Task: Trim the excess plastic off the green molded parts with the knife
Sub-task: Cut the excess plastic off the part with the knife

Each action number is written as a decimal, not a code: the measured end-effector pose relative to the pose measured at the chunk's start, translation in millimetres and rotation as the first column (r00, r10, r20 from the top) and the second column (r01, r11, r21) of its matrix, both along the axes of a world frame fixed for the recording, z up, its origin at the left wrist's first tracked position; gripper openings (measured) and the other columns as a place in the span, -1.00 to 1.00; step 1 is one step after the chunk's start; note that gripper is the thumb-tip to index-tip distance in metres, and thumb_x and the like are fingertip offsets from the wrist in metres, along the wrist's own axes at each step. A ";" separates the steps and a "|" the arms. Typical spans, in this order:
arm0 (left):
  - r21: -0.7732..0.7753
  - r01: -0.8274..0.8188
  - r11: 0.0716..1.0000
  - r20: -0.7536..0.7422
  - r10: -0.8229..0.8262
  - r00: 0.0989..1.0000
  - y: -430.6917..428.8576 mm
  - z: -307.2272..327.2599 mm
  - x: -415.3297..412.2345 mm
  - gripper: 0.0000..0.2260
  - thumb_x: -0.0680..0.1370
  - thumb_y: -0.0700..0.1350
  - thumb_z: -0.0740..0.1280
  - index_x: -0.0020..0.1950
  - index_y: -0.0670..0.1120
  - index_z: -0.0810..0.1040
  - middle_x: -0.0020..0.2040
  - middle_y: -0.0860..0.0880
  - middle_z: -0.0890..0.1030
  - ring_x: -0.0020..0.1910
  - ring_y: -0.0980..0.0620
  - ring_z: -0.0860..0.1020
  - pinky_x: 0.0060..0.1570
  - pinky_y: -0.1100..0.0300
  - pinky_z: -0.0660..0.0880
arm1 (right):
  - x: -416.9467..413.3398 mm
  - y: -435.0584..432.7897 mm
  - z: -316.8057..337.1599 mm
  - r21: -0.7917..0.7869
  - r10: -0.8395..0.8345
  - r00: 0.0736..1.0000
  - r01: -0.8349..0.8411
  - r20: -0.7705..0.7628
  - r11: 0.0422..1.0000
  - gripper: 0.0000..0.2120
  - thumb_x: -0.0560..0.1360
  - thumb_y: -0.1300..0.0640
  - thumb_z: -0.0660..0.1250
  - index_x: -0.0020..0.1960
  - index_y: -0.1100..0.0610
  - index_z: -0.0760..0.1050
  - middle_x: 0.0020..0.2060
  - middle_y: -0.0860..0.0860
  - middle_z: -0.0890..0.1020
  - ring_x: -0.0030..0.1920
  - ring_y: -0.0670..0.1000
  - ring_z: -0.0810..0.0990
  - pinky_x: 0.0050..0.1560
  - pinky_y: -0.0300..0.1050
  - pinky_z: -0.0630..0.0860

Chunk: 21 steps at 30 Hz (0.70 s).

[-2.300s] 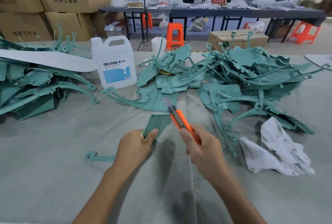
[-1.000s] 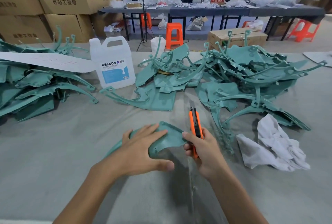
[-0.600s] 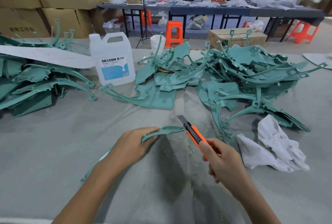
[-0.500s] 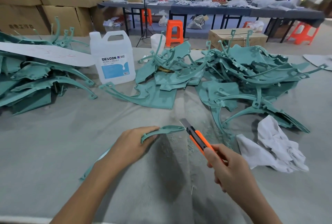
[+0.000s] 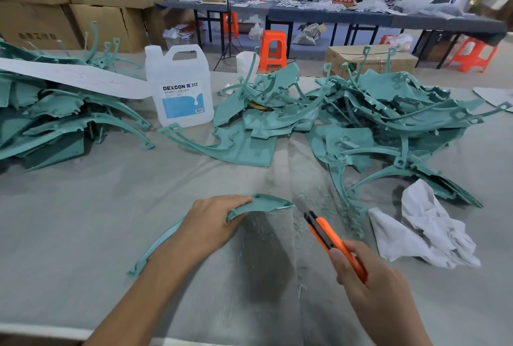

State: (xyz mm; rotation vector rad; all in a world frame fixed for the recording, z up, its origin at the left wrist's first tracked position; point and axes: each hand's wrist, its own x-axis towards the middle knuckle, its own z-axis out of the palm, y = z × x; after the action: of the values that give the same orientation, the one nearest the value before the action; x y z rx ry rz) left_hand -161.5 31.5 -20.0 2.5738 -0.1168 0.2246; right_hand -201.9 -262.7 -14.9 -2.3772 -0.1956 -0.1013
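A: Where's the piece being worked?

B: Low in the middle of the view, around 6 o'clock on the grey surface (image 5: 83, 221). It's a curved green part (image 5: 263, 203), stood on its edge. Its long tail runs off toward 7 o'clock under the wrist.

A: And the hands?

B: The left hand (image 5: 213, 223) has its fingers curled over the arc's top edge, gripping it near the broad end. The right hand (image 5: 372, 290) is wrapped round the orange handle of the knife (image 5: 330, 237), thumb laid along its side. The blade is out and points to 11 o'clock. Its tip is just beside the part's pointed end, not touching it as far as I can tell.

A: So how should the trimming stroke go?

B: I'd judge the flash along that tip edge is the target. Lay the blade at a shallow angle and shave away from the gripping fingers, out past the point toward 3 o'clock. Use thin passes rather than one deep bite. Press the part down firmly so it can't rock on its curve.

A: Risks?

B: The left fingertips sit close to the cutting line, so a slip toward 9 o'clock would meet them. The pale shavings (image 5: 341, 204) scattered at 3 o'clock of the part could let it skate too.
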 end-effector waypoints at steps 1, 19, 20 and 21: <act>0.004 0.000 1.000 0.000 0.000 1.000 0.0 -0.5 -0.1 -0.69 0.59 -0.04 0.40 0.34 0.12 0.59 0.27 0.19 0.62 0.26 0.12 0.57 0.23 0.10 0.50 | -5.1 4.8 -0.3 0.029 0.016 1.000 -0.017 0.021 0.999 -0.84 0.48 -0.28 0.23 -0.08 -0.27 0.52 -0.37 -0.15 0.63 -0.34 -0.14 0.60 -0.23 -0.22 0.50; -0.029 -0.183 0.983 -0.253 0.170 0.952 -18.1 7.6 7.0 -0.60 0.49 -0.19 0.15 0.23 0.09 0.58 0.18 -0.06 0.66 0.22 -0.17 0.56 0.20 0.02 0.51 | -23.3 70.8 -4.2 0.138 0.152 0.988 -0.153 0.017 0.979 -0.54 0.39 -0.44 -0.01 0.29 -0.48 0.17 -0.32 -0.30 0.57 -0.12 -0.19 0.55 -0.17 -0.42 0.42; -0.029 -0.182 0.983 -0.250 0.169 0.953 -17.9 8.3 6.8 -0.59 0.49 -0.22 0.15 0.23 0.08 0.59 0.17 -0.06 0.67 0.22 -0.17 0.57 0.18 0.03 0.52 | -22.1 71.7 -5.8 0.129 0.152 0.988 -0.153 0.019 0.980 -0.51 0.40 -0.44 -0.02 0.31 -0.43 0.21 -0.37 -0.21 0.55 -0.13 -0.12 0.56 -0.19 -0.39 0.42; -0.038 -0.175 0.984 -0.246 0.160 0.956 -17.7 8.9 6.8 -0.58 0.48 -0.22 0.15 0.23 0.09 0.59 0.14 -0.04 0.67 0.19 -0.15 0.57 0.16 0.04 0.52 | -19.3 71.4 -7.6 0.116 0.143 0.990 -0.144 0.014 0.983 -0.48 0.40 -0.44 -0.03 0.32 -0.39 0.29 -0.40 -0.15 0.53 -0.18 -0.07 0.57 -0.22 -0.35 0.42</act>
State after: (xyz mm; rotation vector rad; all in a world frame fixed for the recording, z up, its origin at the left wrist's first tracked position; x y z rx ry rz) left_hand -154.8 13.9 -11.1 2.5292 0.1968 -0.0256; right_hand -221.1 -191.4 -22.5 -2.2391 -0.3540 -0.0495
